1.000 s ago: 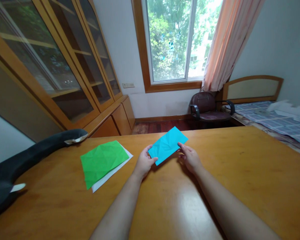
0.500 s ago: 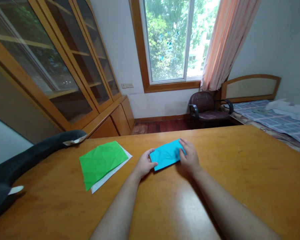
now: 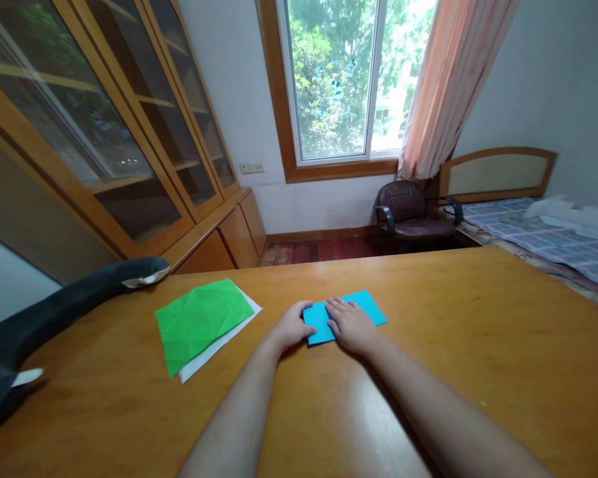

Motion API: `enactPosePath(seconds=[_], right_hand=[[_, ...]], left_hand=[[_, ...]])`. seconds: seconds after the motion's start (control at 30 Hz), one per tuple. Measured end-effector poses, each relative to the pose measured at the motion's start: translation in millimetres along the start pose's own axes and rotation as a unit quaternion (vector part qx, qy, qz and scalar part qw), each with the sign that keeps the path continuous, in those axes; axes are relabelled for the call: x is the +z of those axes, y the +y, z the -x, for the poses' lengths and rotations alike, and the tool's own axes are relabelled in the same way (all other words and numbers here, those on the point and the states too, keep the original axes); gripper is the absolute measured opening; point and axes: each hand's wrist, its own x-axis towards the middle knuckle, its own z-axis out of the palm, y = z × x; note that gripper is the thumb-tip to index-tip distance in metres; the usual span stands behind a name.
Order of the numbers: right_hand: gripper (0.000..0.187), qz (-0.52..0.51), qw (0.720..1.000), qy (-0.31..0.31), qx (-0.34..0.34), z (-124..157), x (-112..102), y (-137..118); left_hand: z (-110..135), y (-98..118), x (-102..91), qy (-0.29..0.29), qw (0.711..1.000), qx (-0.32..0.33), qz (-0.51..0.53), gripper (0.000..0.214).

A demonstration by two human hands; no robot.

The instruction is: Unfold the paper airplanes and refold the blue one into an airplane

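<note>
A folded blue paper point(image 3: 366, 307) lies flat on the wooden table point(image 3: 453, 345) in front of me. My left hand point(image 3: 292, 327) pinches its left end with thumb and fingers. My right hand point(image 3: 349, 323) lies flat on top of the sheet, fingers stretched out and pressing it down. To the left, a creased green sheet point(image 3: 199, 322) rests on a white sheet point(image 3: 219, 345), apart from both hands.
A black plush toy point(image 3: 54, 312) lies along the table's left edge. Behind the table are a glass-fronted wooden cabinet point(image 3: 104, 133), a window, a dark red chair point(image 3: 411, 212) and a bed point(image 3: 553, 232) at the right.
The blue paper, held up between both hands a second ago, has come down flat on the table. My right hand slid leftward over it and now presses on it.
</note>
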Motion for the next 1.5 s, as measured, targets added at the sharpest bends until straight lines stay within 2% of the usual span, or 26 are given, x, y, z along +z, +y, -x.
enactPosePath(seconds=[0.1,0.17,0.27,0.33,0.67,0.73,0.8,0.87,0.97,1.03,1.1,1.13,1.23,1.3,1.37,1.5], right_hand=[[0.052,0.002,1.000,0.002,0.005,-0.1,0.8,-0.9],[0.051,0.001,1.000,0.002,0.006,-0.2,1.2,-1.2],[0.052,0.003,1.000,0.001,0.006,-0.3,1.9,-0.6],[0.052,0.004,1.000,0.002,0.007,-0.4,2.4,0.1],[0.053,-0.001,1.000,0.013,0.017,-1.8,3.7,0.0],[0.053,-0.005,0.998,0.055,0.021,-2.5,1.2,0.3],[0.053,-0.004,0.991,0.129,0.027,-2.6,-2.6,1.0],[0.052,0.000,0.977,0.209,0.028,-1.5,-6.6,1.9],[0.054,0.002,0.959,0.285,0.014,1.7,-10.3,3.1],[0.059,0.004,0.952,0.305,0.008,3.9,-11.0,4.2],[0.064,0.007,0.948,0.319,0.012,5.6,-11.3,6.5],[0.065,0.008,0.945,0.325,0.016,6.2,-11.6,8.3],[0.063,0.011,0.950,0.312,0.021,6.8,-13.4,15.9],[0.062,0.009,0.964,0.265,0.028,6.2,-15.0,21.2],[0.062,0.003,0.979,0.201,0.036,5.2,-16.0,24.9],[0.055,-0.004,0.995,0.093,0.027,3.4,-15.0,25.9]], left_hand=[[-1.1,2.3,5.9,0.016,0.999,-0.012,0.046,0.081],[-2.0,3.8,10.3,0.053,0.998,-0.010,0.035,0.077],[-2.9,5.0,14.5,0.144,0.986,0.033,-0.077,0.058],[-2.9,5.1,15.0,0.181,0.971,0.061,-0.141,0.050],[-2.1,5.9,14.2,0.201,0.962,0.071,-0.173,0.046],[-1.4,7.0,17.3,0.193,0.965,0.086,-0.157,0.046],[-0.4,10.0,19.5,0.194,0.968,0.106,-0.121,0.045],[2.0,15.7,18.7,0.226,0.961,0.125,-0.094,0.040],[10.4,28.2,10.9,0.300,0.930,0.178,-0.115,0.023],[18.0,36.0,4.0,0.315,0.908,0.234,-0.145,0.010],[24.5,40.4,-1.0,0.288,0.900,0.280,-0.167,0.010],[26.6,40.8,-2.3,0.256,0.903,0.295,-0.179,0.013],[26.8,35.2,-3.2,0.117,0.916,0.304,-0.235,0.021],[23.5,28.0,-4.0,0.035,0.919,0.281,-0.275,0.025],[20.1,20.6,-6.9,-0.013,0.923,0.248,-0.294,0.027],[17.8,12.8,-15.6,-0.045,0.935,0.194,-0.293,0.028]])
